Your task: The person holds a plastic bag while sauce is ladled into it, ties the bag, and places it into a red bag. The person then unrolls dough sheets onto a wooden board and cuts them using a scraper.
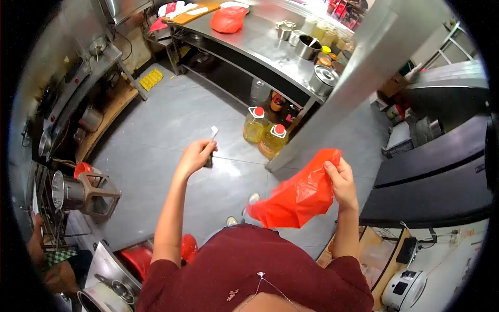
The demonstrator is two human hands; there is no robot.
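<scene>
My right hand [343,184] is closed on the top edge of a red plastic bag [301,192]. The bag hangs out to the left of the hand, in front of my body, and its lower edge is slightly blurred. My left hand [196,156] is closed round a slim item [214,131] with a whitish upper end. A dark part of it shows below the fingers; its kind cannot be made out. Both hands are held up over the grey floor, well apart from each other.
Two oil jugs [255,125] with red caps stand on the floor by a metal post [343,99]. Beyond is a steel table [249,39] with pots, jars and another red bag [228,19]. A stool [99,195] stands left; part of another person [57,281] shows lower left.
</scene>
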